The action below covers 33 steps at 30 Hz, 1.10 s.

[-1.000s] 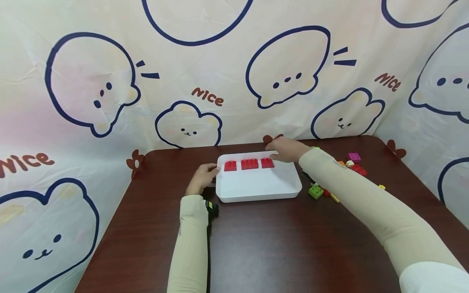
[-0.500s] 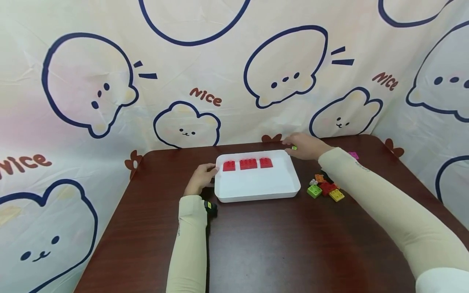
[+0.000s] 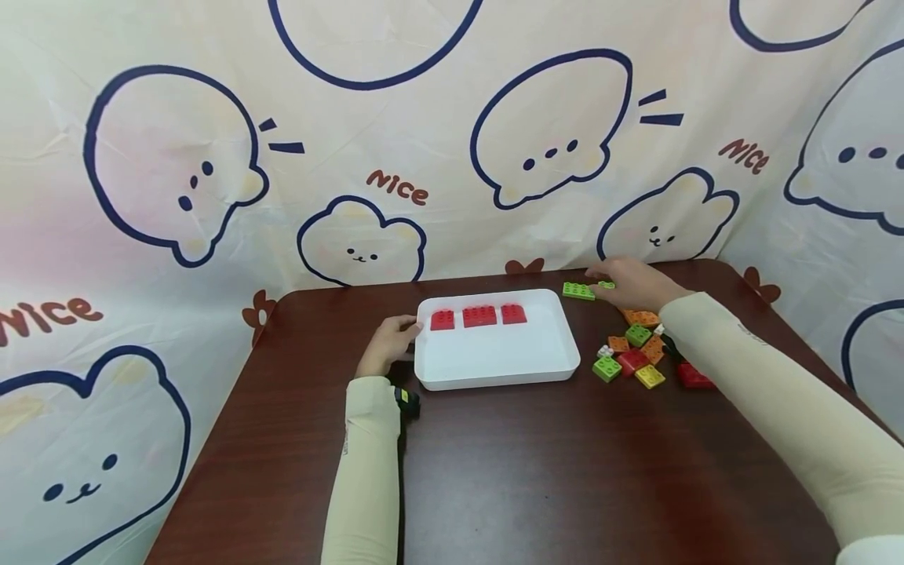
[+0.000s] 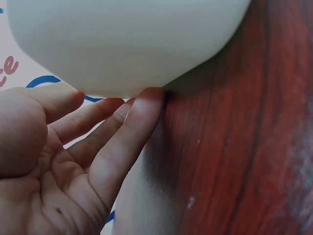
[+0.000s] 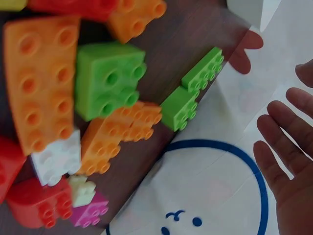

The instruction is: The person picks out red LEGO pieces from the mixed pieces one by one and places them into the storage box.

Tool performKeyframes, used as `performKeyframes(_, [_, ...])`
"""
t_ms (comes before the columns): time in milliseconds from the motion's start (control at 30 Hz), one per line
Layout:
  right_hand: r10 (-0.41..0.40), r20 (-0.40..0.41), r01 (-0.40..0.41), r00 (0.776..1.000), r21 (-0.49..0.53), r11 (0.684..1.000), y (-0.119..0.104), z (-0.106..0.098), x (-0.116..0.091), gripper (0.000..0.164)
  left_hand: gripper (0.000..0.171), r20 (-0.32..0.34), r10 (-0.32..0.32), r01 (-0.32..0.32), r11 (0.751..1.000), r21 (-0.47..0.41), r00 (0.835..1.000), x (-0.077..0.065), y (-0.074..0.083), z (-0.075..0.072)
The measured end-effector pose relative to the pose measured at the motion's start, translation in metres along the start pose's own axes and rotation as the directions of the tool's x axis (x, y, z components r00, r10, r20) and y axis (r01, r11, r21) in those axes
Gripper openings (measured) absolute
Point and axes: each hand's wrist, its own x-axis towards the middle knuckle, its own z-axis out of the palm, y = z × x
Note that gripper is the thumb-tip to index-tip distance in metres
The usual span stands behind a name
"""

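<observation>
The long green brick is seen lying flat just left of the right hand (fingers loose, nothing held), long side pointing at the tray, which is touched by the left hand.

Head view: high, looks forward and down over whole table, tray mid-distance. Left wrist view: very close, faces tray wall and table edge. Right wrist view: close above bricks. Head and right wrist views share brick pile.
</observation>
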Motion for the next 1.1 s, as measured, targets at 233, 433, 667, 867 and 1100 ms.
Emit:
performKeyframes(233, [0.045,-0.009,-0.045,0.999,-0.001,0.999,0.012,0.002,-0.012,0.043,0.051,-0.003,-0.016,0.016,1.000,0.015,1.000,-0.002,-0.007,0.002])
performKeyframes(433, [0.078,-0.030,-0.079,0.996,-0.023,0.997,0.026,0.001,-0.026,0.042,0.050,-0.003,-0.017,0.017,1.000,-0.004,1.000,-0.001,-0.007,0.005])
performKeyframes(667, [0.149,-0.021,-0.149,0.989,-0.027,0.988,0.043,-0.001,-0.048,0.046,0.050,0.008,-0.011,0.011,1.000,0.002,1.000,0.000,-0.007,0.007])
performKeyframes(867, [0.190,-0.031,-0.191,0.981,-0.036,0.981,0.062,-0.004,-0.060,0.047,0.048,0.014,0.006,-0.006,1.000,-0.017,1.000,0.002,-0.003,0.006])
performKeyframes(1100, [0.224,-0.030,-0.224,0.974,-0.023,0.974,0.082,-0.004,-0.072,0.048,0.050,0.004,0.002,-0.002,1.000,0.007,1.000,0.003,0.001,0.001])
